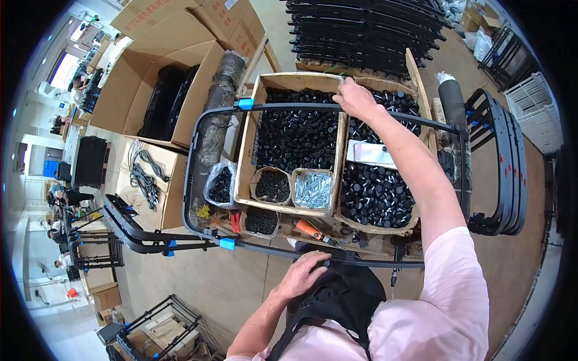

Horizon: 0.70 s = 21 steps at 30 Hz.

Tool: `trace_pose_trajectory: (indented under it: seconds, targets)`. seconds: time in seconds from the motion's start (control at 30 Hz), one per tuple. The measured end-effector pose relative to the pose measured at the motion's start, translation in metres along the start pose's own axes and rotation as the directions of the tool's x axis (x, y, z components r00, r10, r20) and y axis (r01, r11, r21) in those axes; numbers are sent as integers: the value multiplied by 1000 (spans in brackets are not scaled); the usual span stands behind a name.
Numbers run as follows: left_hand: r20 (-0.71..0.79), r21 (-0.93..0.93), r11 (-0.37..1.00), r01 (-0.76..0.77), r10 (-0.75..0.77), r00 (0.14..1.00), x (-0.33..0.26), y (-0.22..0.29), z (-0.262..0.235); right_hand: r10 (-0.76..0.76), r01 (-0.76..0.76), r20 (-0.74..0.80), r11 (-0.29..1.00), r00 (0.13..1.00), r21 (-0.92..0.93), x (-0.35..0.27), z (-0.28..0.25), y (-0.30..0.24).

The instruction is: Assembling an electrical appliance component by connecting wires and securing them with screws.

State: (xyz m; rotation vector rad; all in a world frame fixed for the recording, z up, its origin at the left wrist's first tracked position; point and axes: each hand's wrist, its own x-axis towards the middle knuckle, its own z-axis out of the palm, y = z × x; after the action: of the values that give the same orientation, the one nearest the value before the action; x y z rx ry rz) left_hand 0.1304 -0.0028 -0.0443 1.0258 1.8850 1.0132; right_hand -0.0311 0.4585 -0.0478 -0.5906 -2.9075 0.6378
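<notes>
A large black tubular frame (283, 107) with blue clips lies across the bench over the parts boxes. My left hand (306, 274) is curled over its near bar, fingers wrapped round it, close to my black apron. Stretched far forward, my right hand (359, 99) is over the frame's far bar, at the divider between two boxes. Its fingers are closed together; what they hold, if anything, is hidden. Beneath lie a wooden box (241, 174) of small black parts and a carton of round black knobs (373, 195). A white paper (370, 154) rests on the knobs.
Inside the box stand smaller containers of black pieces (272, 185) and silver screws (313, 190). An orange-handled tool (308, 228) and red-handled pliers (235, 221) lie along the near edge. Open cartons (120, 90) stand left, stacked black frames (367, 36) behind, more frames (512, 168) right.
</notes>
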Motion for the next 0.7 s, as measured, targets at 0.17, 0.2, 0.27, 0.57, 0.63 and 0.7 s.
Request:
trace_pose_trajectory:
  seconds: [0.17, 0.2, 0.27, 0.57, 0.63, 0.7]
  targets:
    - [60, 73, 991, -115, 111, 992, 5, 3, -3, -7, 13, 76, 997, 997, -81, -1, -7, -4]
    - [73, 56, 991, -123, 119, 990, 6, 5, -4, -12, 25, 110, 993, 994, -116, -1, -8, -7]
    - [87, 39, 990, -137, 134, 987, 9, 7, -3, -36, 64, 141, 978, 989, -201, 1, -8, -3]
    - [-71, -182, 981, 71, -85, 994, 8, 9, 13, -109, 100, -23, 958, 994, -267, 1, -4, 2]
    - [-19, -40, 999, -37, 37, 999, 9, 4, 8, -143, 115, -69, 942, 987, -315, 6, 5, 3]
    - [-19, 10, 990, -140, 140, 990, 11, 6, 6, -124, 108, -37, 948, 992, -298, 7, 3, 6]
